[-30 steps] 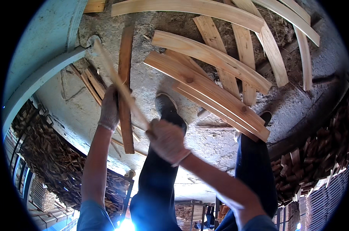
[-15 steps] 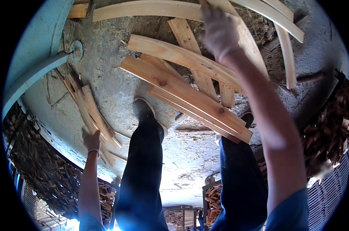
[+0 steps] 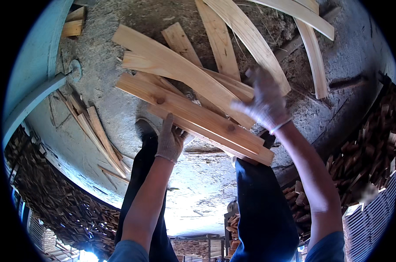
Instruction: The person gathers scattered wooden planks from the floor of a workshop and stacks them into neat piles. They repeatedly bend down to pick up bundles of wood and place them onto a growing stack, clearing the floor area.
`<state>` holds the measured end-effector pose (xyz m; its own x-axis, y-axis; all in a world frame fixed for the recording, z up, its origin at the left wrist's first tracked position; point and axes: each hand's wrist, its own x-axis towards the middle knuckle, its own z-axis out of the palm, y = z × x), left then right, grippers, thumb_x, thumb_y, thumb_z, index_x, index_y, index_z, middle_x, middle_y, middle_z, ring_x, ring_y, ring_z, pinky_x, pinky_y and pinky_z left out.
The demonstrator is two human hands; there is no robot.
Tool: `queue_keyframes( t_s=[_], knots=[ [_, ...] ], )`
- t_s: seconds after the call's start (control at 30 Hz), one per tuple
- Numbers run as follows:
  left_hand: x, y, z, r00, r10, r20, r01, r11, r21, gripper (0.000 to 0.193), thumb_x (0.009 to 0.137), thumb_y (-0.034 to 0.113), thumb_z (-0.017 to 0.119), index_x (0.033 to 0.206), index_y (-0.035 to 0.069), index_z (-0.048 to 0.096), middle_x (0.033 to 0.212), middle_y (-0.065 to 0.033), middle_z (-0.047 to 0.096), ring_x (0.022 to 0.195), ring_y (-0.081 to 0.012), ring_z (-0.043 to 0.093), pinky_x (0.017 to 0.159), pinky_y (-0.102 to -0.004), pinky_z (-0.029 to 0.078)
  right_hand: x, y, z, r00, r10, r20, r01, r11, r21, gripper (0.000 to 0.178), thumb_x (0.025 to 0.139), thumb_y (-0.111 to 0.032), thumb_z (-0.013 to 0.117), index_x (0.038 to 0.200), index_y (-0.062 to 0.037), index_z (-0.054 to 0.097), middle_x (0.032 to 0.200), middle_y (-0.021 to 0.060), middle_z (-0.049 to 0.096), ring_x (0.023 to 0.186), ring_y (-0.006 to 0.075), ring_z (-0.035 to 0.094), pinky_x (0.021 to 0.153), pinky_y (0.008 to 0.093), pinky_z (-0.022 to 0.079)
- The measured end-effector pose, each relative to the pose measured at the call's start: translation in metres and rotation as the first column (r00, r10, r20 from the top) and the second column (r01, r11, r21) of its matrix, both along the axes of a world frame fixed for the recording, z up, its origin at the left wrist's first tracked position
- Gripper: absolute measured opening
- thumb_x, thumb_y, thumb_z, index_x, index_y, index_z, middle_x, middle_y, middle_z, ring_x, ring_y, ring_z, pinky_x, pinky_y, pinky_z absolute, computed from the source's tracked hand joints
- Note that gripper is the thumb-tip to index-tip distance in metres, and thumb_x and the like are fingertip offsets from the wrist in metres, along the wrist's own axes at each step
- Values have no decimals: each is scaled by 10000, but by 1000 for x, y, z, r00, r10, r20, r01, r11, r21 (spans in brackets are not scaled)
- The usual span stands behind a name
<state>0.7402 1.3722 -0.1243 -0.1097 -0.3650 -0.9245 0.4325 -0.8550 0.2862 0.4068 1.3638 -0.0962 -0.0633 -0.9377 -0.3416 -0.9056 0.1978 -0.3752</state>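
My left hand (image 3: 169, 140), in a light work glove, is at the near edge of a small stack of wooden boards (image 3: 193, 112). Its thumb lies over the edge and the other fingers curl below, partly hidden. The top board has dark knots. Just beyond the stack, a long pale board (image 3: 176, 63) rests slantwise across other boards. My right hand (image 3: 268, 102), also gloved and slightly blurred, hovers by that board's right end with thumb and fingers apart. It holds nothing that I can see.
Curved pale boards (image 3: 254, 43) lie farther off, with another board (image 3: 313, 61) at the right. Thin wood strips (image 3: 97, 135) lie at left near a blue metal bar (image 3: 36, 100). Heaps of wood pieces (image 3: 53, 192) flank both sides. My shoe (image 3: 145, 129) is beside the boards.
My left hand has left the thin strips and moved right to the stacked boards. The long board has come nearer, onto the others, and my right hand has drawn back and opened.
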Motion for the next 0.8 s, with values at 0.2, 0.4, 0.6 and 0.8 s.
queue_keyframes(
  t_s=[0.2,0.4,0.6,0.8],
  knots=[
    [-43,-31,-6,981,-133,141,171,936,-307,770,931,354,775,1524,130,338,1347,-72,554,1242,-202,581,1068,-347,505,-70,-104,-50,885,-440,151,348,842,412,785,897,-688,660,1256,10,657,1195,257,717,1100,351,711,1013,424,525],
    [-45,-26,-4,773,-338,537,380,924,35,994,885,656,715,1592,146,236,1476,-111,473,1346,-283,509,1081,-458,496,12,-66,-35,967,-112,228,-34,833,553,979,863,-741,656,1518,-49,429,1199,261,711,1069,353,721,1040,446,531],
    [-28,-1,-17,995,-78,-54,68,983,-169,1112,819,719,732,1626,146,225,1631,-101,350,1509,-311,344,1232,-548,320,7,-66,-35,702,-296,648,-239,759,606,864,996,-671,490,1605,-79,332,1506,253,520,1440,366,469,1244,463,330],
    [-52,-11,-9,951,-95,-293,35,978,-203,1064,792,596,824,1592,131,298,1589,-97,422,1469,-273,414,1231,-490,374,10,-54,-69,640,-306,705,-377,674,636,932,852,-749,613,1456,-43,552,1560,187,491,1489,359,401,1255,490,271]
  ],
)
